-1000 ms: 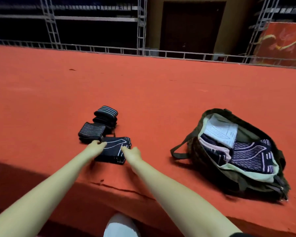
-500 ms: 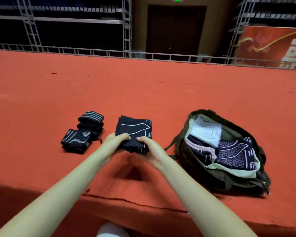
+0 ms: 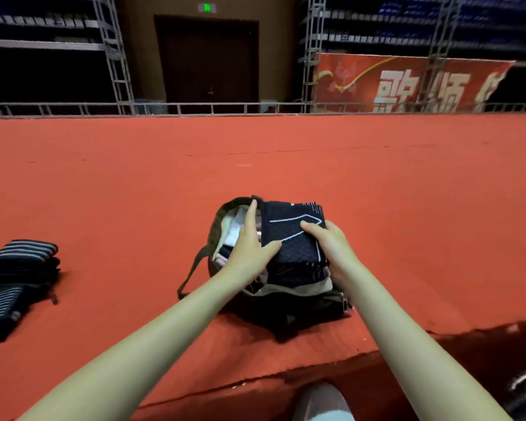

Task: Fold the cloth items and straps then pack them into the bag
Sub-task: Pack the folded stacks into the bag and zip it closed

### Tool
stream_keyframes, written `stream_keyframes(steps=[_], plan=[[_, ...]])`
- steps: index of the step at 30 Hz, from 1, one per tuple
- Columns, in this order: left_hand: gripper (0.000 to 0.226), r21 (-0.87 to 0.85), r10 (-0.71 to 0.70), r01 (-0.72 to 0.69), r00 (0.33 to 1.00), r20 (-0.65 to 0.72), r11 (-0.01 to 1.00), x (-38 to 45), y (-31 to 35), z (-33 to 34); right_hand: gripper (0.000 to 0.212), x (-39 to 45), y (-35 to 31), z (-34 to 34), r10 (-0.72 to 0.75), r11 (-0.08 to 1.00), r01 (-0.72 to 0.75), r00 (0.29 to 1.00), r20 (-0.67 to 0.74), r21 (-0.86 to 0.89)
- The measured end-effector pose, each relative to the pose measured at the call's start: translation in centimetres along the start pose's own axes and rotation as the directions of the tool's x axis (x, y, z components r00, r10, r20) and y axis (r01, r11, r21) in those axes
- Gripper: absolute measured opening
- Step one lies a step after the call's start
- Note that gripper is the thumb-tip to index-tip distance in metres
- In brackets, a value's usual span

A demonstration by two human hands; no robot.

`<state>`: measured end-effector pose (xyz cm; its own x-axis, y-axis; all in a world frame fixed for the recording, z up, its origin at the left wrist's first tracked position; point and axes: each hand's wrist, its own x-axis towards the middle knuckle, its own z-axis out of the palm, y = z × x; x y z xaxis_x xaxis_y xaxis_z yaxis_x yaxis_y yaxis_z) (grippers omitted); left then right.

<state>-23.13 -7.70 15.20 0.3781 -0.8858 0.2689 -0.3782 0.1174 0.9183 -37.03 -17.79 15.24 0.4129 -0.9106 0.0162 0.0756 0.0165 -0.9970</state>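
A folded dark navy cloth (image 3: 292,235) with white line patterns is held over the open mouth of a dark olive bag (image 3: 301,305) lying on the red carpeted stage. My left hand (image 3: 249,241) grips its left side, thumb on top and fingers reaching along the bag's inner edge. My right hand (image 3: 328,244) grips its right side. White and dark folded cloths (image 3: 234,232) show inside the bag. Two rolled black straps with white stripes (image 3: 16,275) lie at the far left on the carpet.
The red carpet (image 3: 377,192) stretches far back to a metal truss rail (image 3: 255,107). The stage's front edge runs just below the bag. The bag's strap (image 3: 192,275) loops out to its left. A shoe (image 3: 322,402) shows at the bottom.
Both hands lifted the folded dark cloth off the carpet beside the straps and carried it right, over the open bag. The view swung right, so the straps now sit at the left edge.
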Motion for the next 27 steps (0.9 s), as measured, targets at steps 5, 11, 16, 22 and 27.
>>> stream_keyframes(steps=[5,11,16,22,27], plan=[[0.053,0.51,-0.034,-0.068,0.982,0.187,0.857,2.1,-3.2,4.2,0.047,2.4,4.3,-2.8,-0.055,0.916,-0.011,0.987,-0.153,-0.401],[0.035,0.756,0.102,-0.196,0.98,0.17,0.624,2.0,-4.2,5.6,0.044,4.0,4.5,-1.8,-0.056,0.878,-0.033,0.984,-0.171,-0.478],[0.054,0.867,0.278,-0.308,0.938,0.207,0.393,2.2,-4.7,6.6,0.051,3.8,5.0,-0.4,-0.146,0.77,0.044,0.983,-0.108,-0.636],[0.067,0.789,0.104,-0.287,0.956,0.276,0.543,3.5,-5.0,7.5,0.038,4.3,6.4,-3.7,-0.331,0.701,0.107,0.925,-0.189,-0.705],[0.076,0.837,0.076,-0.229,0.972,0.221,0.496,3.8,-4.9,8.7,0.032,4.0,8.0,-7.2,-0.013,0.846,-0.082,0.985,-0.174,-0.526]])
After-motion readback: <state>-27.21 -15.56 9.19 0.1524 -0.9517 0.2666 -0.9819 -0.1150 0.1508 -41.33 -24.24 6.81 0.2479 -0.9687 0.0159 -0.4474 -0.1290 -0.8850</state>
